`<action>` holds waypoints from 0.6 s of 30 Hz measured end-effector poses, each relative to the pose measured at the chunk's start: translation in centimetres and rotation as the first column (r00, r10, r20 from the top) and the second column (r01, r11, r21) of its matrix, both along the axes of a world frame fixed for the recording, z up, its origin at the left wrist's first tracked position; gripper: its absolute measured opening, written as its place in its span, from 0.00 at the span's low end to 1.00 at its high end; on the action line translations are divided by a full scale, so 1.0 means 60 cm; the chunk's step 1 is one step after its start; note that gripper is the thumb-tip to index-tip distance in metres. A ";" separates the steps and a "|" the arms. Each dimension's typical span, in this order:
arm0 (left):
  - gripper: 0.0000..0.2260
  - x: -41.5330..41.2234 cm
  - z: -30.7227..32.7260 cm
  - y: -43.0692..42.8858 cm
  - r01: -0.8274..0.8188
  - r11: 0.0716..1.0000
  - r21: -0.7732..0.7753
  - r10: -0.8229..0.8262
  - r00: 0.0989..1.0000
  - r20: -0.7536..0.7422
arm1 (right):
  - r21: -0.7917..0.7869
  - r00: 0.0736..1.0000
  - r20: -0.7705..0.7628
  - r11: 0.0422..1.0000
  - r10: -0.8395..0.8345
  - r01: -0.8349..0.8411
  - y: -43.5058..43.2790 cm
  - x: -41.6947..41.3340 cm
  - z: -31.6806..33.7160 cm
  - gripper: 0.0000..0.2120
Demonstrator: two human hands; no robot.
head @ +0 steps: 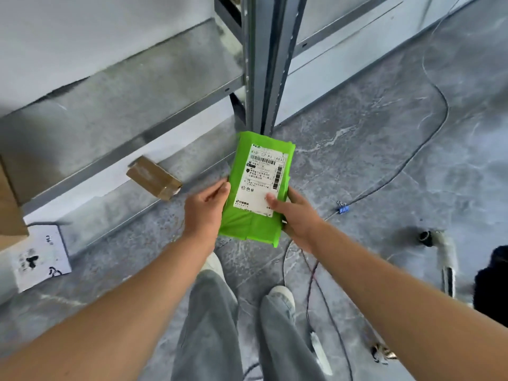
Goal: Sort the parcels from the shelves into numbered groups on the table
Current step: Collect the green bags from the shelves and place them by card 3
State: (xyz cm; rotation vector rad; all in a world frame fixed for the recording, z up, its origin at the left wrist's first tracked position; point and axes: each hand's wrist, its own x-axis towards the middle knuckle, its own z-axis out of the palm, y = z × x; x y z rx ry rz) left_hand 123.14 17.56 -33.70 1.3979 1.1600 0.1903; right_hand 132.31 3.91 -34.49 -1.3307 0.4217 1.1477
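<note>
A bright green soft parcel (255, 224) with a white shipping label facing up is held in front of me, above the grey floor. My left hand (204, 210) grips its left edge, thumb on top. My right hand (294, 215) grips its right edge, with the thumb lying over the lower corner of the label. A small brown cardboard parcel (152, 177) lies on a low shelf board to the left.
A grey metal shelf unit (264, 64) stands ahead, its upright just beyond the parcel. A larger cardboard box (8, 207) sits at the far left, a white printed sheet (41, 257) below it. Cables (412, 158) and a blue binder clip (343, 208) lie on the floor at right.
</note>
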 end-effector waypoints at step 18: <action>0.11 -0.235 0.573 -0.072 -0.176 0.968 0.178 0.130 0.960 0.247 | 0.078 0.817 0.420 0.881 0.395 -0.467 -0.033 -0.138 0.565 0.11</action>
